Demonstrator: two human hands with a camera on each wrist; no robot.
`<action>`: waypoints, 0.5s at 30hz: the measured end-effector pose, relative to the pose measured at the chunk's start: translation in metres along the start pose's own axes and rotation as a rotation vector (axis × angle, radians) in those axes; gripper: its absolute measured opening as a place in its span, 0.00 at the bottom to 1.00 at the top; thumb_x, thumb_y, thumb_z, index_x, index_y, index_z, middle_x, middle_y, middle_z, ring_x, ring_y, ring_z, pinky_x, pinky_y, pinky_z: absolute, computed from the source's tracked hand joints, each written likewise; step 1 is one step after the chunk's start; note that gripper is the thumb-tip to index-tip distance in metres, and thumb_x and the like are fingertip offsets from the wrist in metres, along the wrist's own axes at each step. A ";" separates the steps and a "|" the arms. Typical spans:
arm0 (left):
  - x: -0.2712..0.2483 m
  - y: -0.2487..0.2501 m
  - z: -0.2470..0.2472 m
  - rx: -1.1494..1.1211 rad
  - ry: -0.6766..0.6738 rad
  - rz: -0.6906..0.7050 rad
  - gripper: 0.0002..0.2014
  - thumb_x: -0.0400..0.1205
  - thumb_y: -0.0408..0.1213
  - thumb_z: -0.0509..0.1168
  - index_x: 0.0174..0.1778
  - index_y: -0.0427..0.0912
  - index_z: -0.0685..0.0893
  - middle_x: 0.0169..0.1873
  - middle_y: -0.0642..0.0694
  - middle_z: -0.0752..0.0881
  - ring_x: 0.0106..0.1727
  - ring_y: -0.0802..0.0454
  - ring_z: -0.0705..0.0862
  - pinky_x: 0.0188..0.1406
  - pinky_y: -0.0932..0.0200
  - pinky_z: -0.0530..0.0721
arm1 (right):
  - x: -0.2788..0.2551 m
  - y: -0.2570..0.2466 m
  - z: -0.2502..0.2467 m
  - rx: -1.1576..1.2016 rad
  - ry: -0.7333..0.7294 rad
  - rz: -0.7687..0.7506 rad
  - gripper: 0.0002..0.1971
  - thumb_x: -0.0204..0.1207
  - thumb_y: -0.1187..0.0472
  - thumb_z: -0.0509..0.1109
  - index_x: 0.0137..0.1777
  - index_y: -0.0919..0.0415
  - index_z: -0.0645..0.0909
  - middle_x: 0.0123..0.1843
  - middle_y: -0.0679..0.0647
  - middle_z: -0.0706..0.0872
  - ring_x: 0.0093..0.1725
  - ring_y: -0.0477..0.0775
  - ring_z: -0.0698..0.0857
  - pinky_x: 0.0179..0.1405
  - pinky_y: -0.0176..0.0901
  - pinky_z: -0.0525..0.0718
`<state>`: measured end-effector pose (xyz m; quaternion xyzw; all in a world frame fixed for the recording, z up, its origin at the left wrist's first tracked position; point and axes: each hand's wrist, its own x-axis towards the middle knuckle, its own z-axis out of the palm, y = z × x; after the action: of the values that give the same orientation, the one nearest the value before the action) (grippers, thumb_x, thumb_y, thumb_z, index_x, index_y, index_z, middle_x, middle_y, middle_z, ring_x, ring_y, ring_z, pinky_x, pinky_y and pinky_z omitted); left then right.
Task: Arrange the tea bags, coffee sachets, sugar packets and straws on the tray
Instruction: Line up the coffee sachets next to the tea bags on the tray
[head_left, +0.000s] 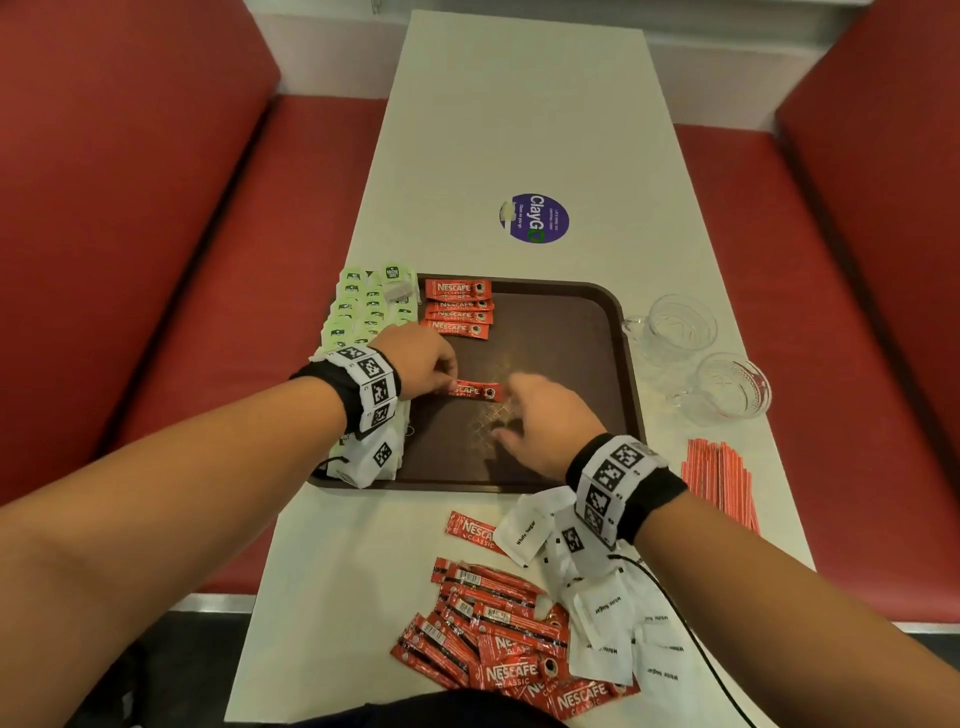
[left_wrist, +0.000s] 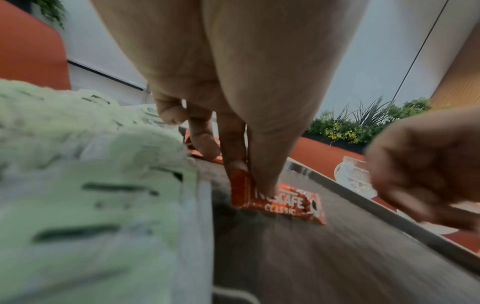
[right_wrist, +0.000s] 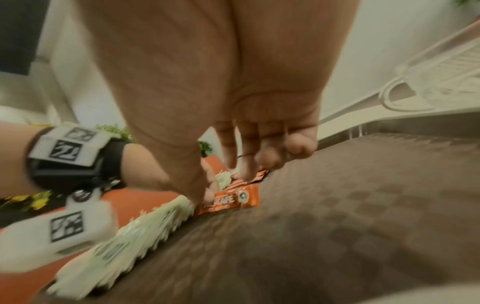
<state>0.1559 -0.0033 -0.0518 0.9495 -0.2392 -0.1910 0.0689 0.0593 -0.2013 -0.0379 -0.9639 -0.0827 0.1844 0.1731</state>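
On the brown tray (head_left: 561, 322) my left hand (head_left: 447, 382) pinches the left end of a red Nescafe coffee sachet (head_left: 475, 391) between thumb and fingers, low over the tray floor. The left wrist view shows the same sachet (left_wrist: 279, 202) under my left hand (left_wrist: 249, 179). My right hand (head_left: 511, 410) hovers just right of the sachet with loose fingers, holding nothing. Several coffee sachets (head_left: 457, 306) lie stacked at the tray's far left, beside rows of green tea bags (head_left: 363, 306) along its left edge. In the right wrist view the sachet (right_wrist: 231, 200) lies beyond my right hand (right_wrist: 249, 164).
A pile of loose coffee sachets (head_left: 493, 639) and white sugar packets (head_left: 605, 613) lies on the table near me. Red-striped straws (head_left: 719, 480) lie right of the tray. Two glass cups (head_left: 680, 325) (head_left: 732, 387) stand past its right edge. Red benches flank the table.
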 end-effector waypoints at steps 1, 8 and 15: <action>0.001 0.000 0.004 0.032 -0.002 -0.015 0.05 0.79 0.50 0.71 0.45 0.55 0.91 0.37 0.60 0.86 0.45 0.58 0.83 0.48 0.55 0.83 | -0.004 -0.004 0.002 -0.044 -0.085 -0.050 0.16 0.78 0.46 0.74 0.60 0.52 0.79 0.49 0.48 0.83 0.52 0.53 0.86 0.47 0.46 0.84; 0.008 0.005 0.012 -0.075 0.017 0.004 0.09 0.77 0.47 0.74 0.53 0.53 0.90 0.46 0.56 0.89 0.47 0.58 0.85 0.49 0.60 0.81 | -0.018 -0.021 0.024 -0.300 -0.324 -0.264 0.19 0.76 0.40 0.73 0.55 0.54 0.83 0.43 0.51 0.85 0.44 0.57 0.85 0.46 0.52 0.88; 0.023 0.006 0.009 -0.043 0.002 -0.058 0.08 0.79 0.41 0.73 0.54 0.51 0.91 0.49 0.50 0.90 0.52 0.52 0.86 0.53 0.60 0.81 | -0.030 -0.037 0.025 -0.479 -0.390 -0.358 0.22 0.76 0.36 0.72 0.40 0.56 0.78 0.31 0.50 0.76 0.35 0.56 0.80 0.36 0.47 0.82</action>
<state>0.1686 -0.0201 -0.0663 0.9545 -0.2074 -0.1970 0.0838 0.0181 -0.1659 -0.0366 -0.8941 -0.3226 0.3070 -0.0475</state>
